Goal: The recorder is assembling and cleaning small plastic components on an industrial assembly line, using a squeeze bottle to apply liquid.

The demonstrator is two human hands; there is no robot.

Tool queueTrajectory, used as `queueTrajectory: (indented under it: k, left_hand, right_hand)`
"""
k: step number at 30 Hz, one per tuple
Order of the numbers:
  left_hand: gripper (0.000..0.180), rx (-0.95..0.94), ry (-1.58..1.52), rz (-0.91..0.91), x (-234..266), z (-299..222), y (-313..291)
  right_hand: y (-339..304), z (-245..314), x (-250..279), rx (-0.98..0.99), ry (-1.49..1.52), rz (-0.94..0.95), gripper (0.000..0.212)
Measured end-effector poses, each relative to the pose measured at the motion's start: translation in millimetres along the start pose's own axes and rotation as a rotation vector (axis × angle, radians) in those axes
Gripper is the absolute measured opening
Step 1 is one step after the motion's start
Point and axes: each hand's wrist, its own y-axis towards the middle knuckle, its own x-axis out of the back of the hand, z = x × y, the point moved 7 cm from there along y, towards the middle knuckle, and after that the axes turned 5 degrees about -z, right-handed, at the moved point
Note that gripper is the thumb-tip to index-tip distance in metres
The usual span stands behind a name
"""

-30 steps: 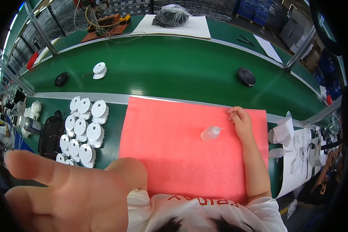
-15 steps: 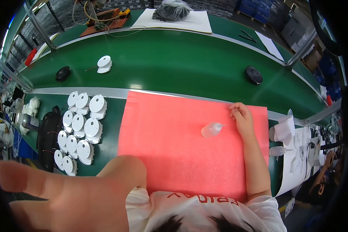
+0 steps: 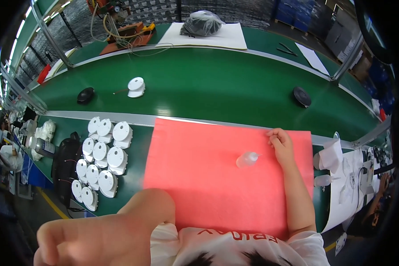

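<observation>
Where the surface [image 3: 135, 170] extends to the left, a dark bag-like object [image 3: 65, 155] lies beside the white units [image 3: 100, 150]. The left hand [image 3: 84, 241] is raised near the lower edge of view, with no item visible in it; one finger is bent, but the other fingers are cut off, so their spread cannot be determined. Beyond it, eleven white units stand in close rows, round faces upward, an arrangement that presumably eases counting and keeps the faces free of contact. One further white unit [image 3: 136, 87] is positioned apart on the raised green strip [image 3: 217, 91].

The pink mat [image 3: 199, 173] covers the centre of the surface, probably to protect parts from scratches. The clear bottle [image 3: 247, 159] is located on its right half (whether upright or tilted cannot be confirmed), nozzle toward the right hand [image 3: 281, 144], likely for short reach. That hand rests at the mat's upper right, fingers loosely bent, pinching nothing visible. Just right of the mat, a second bottle [image 3: 322, 180] is kept beside a white sheet [image 3: 343, 190], apparently within arm's reach.
</observation>
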Motion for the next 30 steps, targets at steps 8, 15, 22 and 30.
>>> queueTrajectory:
  k: [8, 15, 22, 30]
  left_hand:
    - [0.033, 0.494, -0.225, -0.098, 59, 89, 0]
    - [0.045, 1.668, -0.093, -0.944, 135, 250, -172]
    - [0.055, 1.773, 0.244, -0.954, 166, 261, -240]
    - [0.05, 1.877, 0.197, -1.031, 209, 288, -290]
  right_hand:
    - [2, 1, -6, -0.032, -0.03, 0.017, 0.015]
    - [-1, 9, -4, -0.019, 0.01, -0.015, 0.015]
    - [1, 7, -4, -0.027, -0.026, -0.001, 0.014]
    - [3, 3, -3, 0.043, -0.071, -0.038, 0.014]
